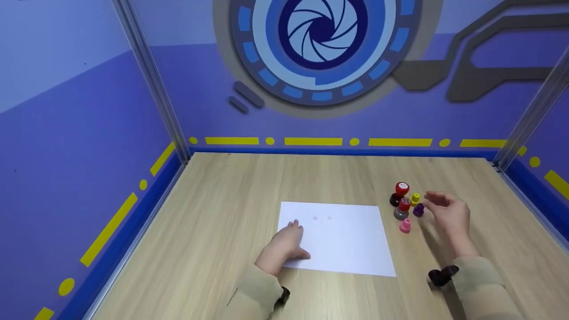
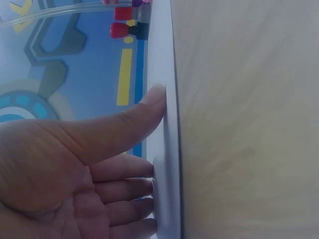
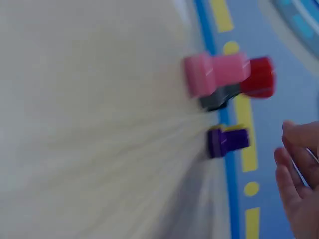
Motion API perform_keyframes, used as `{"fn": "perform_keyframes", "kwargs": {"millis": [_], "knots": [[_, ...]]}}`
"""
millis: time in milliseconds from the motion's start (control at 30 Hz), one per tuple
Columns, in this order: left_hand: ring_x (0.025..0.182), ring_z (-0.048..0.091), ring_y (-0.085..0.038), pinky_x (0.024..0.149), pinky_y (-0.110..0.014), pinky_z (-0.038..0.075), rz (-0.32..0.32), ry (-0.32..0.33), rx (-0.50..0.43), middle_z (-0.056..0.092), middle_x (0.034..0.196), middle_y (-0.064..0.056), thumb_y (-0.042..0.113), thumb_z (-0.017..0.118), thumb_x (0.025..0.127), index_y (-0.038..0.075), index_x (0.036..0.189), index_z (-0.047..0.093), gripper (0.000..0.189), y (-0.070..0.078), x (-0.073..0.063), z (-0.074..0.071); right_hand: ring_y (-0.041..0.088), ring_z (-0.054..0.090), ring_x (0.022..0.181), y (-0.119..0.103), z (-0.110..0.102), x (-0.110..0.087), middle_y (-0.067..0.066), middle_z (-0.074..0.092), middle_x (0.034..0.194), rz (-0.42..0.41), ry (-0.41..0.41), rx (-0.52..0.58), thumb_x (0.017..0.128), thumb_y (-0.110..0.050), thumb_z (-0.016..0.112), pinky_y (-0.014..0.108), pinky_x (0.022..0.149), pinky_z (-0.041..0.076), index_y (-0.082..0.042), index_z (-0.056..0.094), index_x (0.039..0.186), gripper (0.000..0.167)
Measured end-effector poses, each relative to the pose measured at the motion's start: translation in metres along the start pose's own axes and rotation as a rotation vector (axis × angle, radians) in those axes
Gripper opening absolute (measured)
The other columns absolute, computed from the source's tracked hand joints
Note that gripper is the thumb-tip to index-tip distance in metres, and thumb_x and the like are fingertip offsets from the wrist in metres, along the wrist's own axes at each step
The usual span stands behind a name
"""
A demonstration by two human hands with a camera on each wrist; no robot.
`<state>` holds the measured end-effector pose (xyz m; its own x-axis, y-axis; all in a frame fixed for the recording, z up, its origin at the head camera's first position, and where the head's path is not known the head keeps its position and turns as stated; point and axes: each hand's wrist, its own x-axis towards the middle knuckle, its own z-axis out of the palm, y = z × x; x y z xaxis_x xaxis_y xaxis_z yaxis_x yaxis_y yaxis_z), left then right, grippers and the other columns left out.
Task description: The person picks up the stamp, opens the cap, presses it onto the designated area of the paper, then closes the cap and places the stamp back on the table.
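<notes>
My left hand (image 1: 284,244) rests on the left side of a white sheet of paper (image 1: 349,246), fingertips and thumb touching it. Two faint pinkish marks (image 1: 329,217) show near the top of the sheet. To the right of a small group of stamps, my right hand (image 1: 451,218) hovers with loosely bent fingers and nothing in them. Nearest to it are a purple stamp (image 1: 418,210) and a yellow stamp (image 1: 415,198). A pink stamp (image 1: 405,226) stands closest to me, seen large in the right wrist view.
Behind the pink stamp are a red-topped stamp with a grey base (image 1: 401,214) and a red-knobbed stamp with a dark base (image 1: 402,189). All stand on a wooden table (image 1: 213,213), right of the paper. Blue printed panels (image 1: 200,98) enclose the table's back and sides.
</notes>
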<state>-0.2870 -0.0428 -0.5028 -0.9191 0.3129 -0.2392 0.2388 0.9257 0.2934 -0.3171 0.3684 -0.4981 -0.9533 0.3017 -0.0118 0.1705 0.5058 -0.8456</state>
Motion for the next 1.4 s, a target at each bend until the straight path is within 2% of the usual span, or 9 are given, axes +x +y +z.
{"fn": "perform_keyframes", "kwargs": {"millis": [167,367,600,833,933,1067,1167,1233,1400], "knots": [[0.153,0.036,-0.035,0.127,-0.042,0.032,-0.002,0.0,0.005,0.037,0.164,-0.023,0.035,0.087,0.083,-0.003,0.151,0.046,0.089,-0.001,0.001,0.0,0.026,0.053,0.129,0.002,-0.003,-0.007,0.013,0.06,0.142,0.054,-0.233,0.078,0.094,-0.05,0.071,0.035,0.104,0.048,-0.011,0.063,0.139,0.06],[0.153,0.036,-0.036,0.127,-0.042,0.032,0.006,0.004,0.002,0.037,0.163,-0.023,0.034,0.088,0.082,-0.003,0.151,0.047,0.088,-0.001,0.001,0.002,0.017,0.053,0.125,0.017,0.005,-0.01,-0.004,0.067,0.13,0.123,-0.345,0.156,0.089,-0.044,0.08,0.021,0.101,0.046,-0.012,0.067,0.137,0.059],[0.152,0.038,-0.034,0.126,-0.041,0.035,0.015,0.011,0.021,0.038,0.163,-0.023,0.035,0.087,0.082,-0.003,0.15,0.047,0.088,-0.001,0.001,0.002,0.007,0.073,0.097,0.025,0.015,-0.011,-0.001,0.078,0.109,0.04,-0.369,0.241,0.089,-0.023,0.082,0.013,0.088,0.058,0.004,0.065,0.133,0.054],[0.153,0.038,-0.034,0.126,-0.041,0.035,-0.004,0.002,0.021,0.038,0.163,-0.023,0.036,0.088,0.082,-0.002,0.151,0.047,0.089,0.0,0.001,0.003,0.008,0.07,0.105,0.015,0.015,-0.015,-0.001,0.071,0.119,0.074,-0.344,0.239,0.089,-0.028,0.082,0.019,0.094,0.058,-0.002,0.065,0.135,0.056],[0.152,0.038,-0.034,0.126,-0.041,0.035,-0.007,0.004,0.023,0.038,0.163,-0.022,0.036,0.088,0.081,-0.002,0.151,0.047,0.089,0.0,0.002,0.004,0.007,0.065,0.11,-0.001,0.013,-0.016,0.005,0.069,0.13,0.02,-0.314,0.189,0.09,-0.035,0.081,0.028,0.104,0.055,-0.004,0.064,0.138,0.059],[0.152,0.038,-0.035,0.127,-0.041,0.034,-0.007,0.004,0.008,0.037,0.163,-0.023,0.035,0.088,0.081,-0.003,0.151,0.047,0.089,0.0,0.001,0.004,-0.004,0.062,0.105,-0.025,0.014,-0.019,-0.012,0.076,0.117,-0.105,-0.248,0.158,0.092,-0.038,0.078,0.017,0.098,0.052,-0.003,0.066,0.136,0.057],[0.153,0.037,-0.035,0.127,-0.041,0.033,-0.003,0.0,0.006,0.037,0.163,-0.023,0.034,0.088,0.082,-0.003,0.151,0.047,0.089,0.0,0.002,0.003,-0.008,0.068,0.098,-0.041,0.022,-0.023,-0.024,0.075,0.101,-0.133,-0.243,0.309,0.093,-0.029,0.078,0.009,0.086,0.055,-0.002,0.07,0.131,0.047],[0.152,0.038,-0.035,0.127,-0.041,0.033,0.001,0.001,0.01,0.037,0.163,-0.023,0.035,0.088,0.082,-0.003,0.151,0.047,0.088,0.001,0.002,0.002,-0.005,0.07,0.095,-0.05,0.031,-0.028,-0.021,0.077,0.099,-0.142,-0.255,0.419,0.093,-0.022,0.078,0.011,0.083,0.056,-0.005,0.074,0.125,0.036],[0.152,0.038,-0.035,0.127,-0.042,0.033,-0.007,0.035,-0.022,0.04,0.161,-0.023,0.035,0.087,0.084,-0.003,0.149,0.048,0.085,0.001,0.001,0.001,0.002,0.073,0.098,-0.061,0.063,-0.043,-0.015,0.079,0.1,-0.09,-0.306,0.638,0.096,-0.01,0.073,0.017,0.092,0.059,-0.019,0.08,0.11,0.018]]}}
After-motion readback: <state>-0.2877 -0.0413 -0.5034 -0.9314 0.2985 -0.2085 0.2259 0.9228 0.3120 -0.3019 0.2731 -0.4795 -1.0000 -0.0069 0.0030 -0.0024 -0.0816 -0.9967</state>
